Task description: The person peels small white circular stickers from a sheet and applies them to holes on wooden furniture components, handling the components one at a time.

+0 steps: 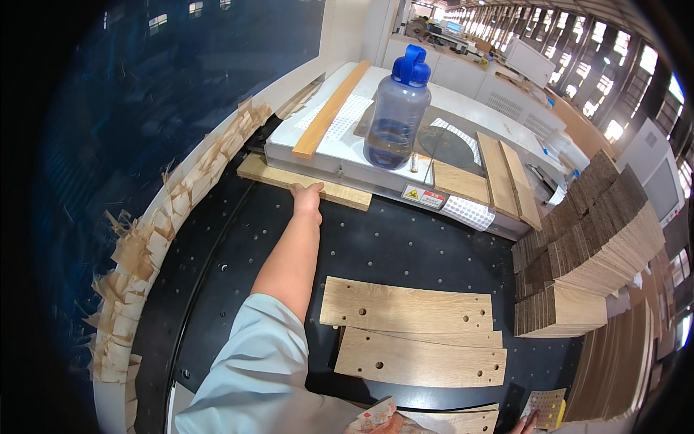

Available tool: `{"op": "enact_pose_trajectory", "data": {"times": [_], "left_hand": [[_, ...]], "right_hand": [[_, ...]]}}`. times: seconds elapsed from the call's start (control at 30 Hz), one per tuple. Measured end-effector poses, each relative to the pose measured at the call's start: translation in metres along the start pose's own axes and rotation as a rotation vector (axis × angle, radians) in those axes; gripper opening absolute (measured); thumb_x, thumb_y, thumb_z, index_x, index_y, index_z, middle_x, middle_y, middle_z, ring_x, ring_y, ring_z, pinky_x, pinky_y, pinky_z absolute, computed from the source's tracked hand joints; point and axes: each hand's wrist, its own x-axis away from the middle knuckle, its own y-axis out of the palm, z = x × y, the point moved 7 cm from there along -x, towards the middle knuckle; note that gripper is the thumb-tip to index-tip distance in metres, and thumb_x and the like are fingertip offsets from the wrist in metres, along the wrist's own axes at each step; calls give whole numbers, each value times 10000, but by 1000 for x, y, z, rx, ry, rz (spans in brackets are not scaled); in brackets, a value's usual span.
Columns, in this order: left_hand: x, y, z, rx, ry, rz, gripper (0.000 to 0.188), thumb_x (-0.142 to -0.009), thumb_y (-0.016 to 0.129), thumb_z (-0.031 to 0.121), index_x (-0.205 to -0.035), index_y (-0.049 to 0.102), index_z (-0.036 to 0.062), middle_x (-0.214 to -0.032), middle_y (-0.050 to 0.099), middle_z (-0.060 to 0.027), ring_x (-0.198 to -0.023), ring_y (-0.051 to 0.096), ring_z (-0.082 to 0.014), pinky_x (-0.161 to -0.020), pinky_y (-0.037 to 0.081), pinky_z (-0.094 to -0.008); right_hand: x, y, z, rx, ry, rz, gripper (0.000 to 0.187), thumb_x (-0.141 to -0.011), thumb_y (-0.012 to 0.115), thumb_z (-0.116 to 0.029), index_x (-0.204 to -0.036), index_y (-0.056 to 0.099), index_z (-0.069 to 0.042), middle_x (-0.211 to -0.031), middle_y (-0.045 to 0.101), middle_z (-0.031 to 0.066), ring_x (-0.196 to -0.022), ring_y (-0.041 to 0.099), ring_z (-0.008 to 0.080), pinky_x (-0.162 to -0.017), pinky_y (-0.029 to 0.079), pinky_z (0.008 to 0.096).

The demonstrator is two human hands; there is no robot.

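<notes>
My left hand (308, 199) reaches far across the black table, its fingers closed at the near edge of a narrow light-wood board (347, 195). That board lies along the foot of the white machine ledge. At the lower right, my right hand (528, 422) shows only in part, with fingers at the edge of a tan perforated pad (543, 406) with a yellow side. Between the arms lie two wood-grain panels with drilled holes, an upper panel (405, 307) and a lower panel (426, 359). More panel edges (463, 418) appear at the bottom.
A blue-capped water bottle (397, 116) stands on the white ledge (289, 139), near a loose wood strip (332, 108) and other wood pieces (463, 182). Tall board stacks (593, 239) rise on the right. Torn brown tape (144, 239) lines the left machine edge.
</notes>
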Motion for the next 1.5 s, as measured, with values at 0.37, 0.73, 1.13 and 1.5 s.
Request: {"op": "enact_pose_trajectory", "data": {"times": [0.37,0.73,1.13,1.5], "left_hand": [[-31,-8,-14,-21,85,53,860,-751,648,146,-1419,152,-70,-1503,143,-167,-1369,216,-289,-1096,228,-367],[-40,-12,-21,-27,55,-56,935,-763,675,219,-1439,79,-28,-1525,85,-126,-1387,154,-285,-1092,182,-470],[-51,-17,-27,-129,0,-63,951,-731,678,208,-1444,82,5,-1530,53,-102,-1394,122,-275,-1087,182,-497],[-33,-16,-15,28,-11,-194,531,-771,624,149,-1271,447,135,-1283,459,-8,-1154,410,-105,-902,330,-212]], "right_hand": [[2,3,-4,-101,151,-29,370,-924,427,-59,-1283,492,0,-1405,387,180,-1285,344,360,-1095,220,395],[0,6,-11,-330,496,32,414,-942,476,-189,-1324,472,-28,-1424,366,172,-1325,297,290,-1095,191,365],[-5,10,-11,-399,337,51,436,-902,547,-168,-1301,488,-3,-1380,418,195,-1289,351,311,-1091,212,379],[3,17,36,-577,229,141,511,-867,544,-82,-1338,393,46,-1350,437,170,-1245,422,248,-1049,298,344]]}}
